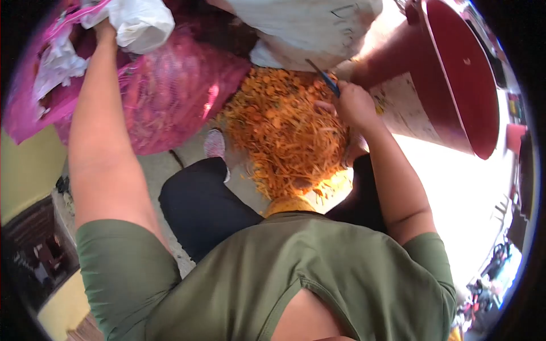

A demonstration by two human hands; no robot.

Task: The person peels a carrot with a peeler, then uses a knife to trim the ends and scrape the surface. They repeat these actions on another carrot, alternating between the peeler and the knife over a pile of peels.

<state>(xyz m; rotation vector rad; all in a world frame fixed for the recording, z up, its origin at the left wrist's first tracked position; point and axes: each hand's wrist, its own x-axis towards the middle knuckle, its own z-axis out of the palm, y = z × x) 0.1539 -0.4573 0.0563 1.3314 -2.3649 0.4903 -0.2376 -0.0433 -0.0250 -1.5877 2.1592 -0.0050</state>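
Note:
My left hand reaches into the mouth of a pink mesh sack at the upper left. Its fingers are hidden behind a white plastic bag and the sack's edge. The sack is filled with what look like carrots, seen through the net. My right hand is closed around a small knife with a blue handle, its narrow dark blade pointing up and left. Below the blade, between my feet, a large heap of orange peelings and slices, apparently carrot, covers the floor.
A big dark red tub stands tilted at the right, near my right hand. A stuffed white sack with black lettering rests behind the heap. My foot in a patterned shoe is beside the peelings. Bright light washes out the floor at right.

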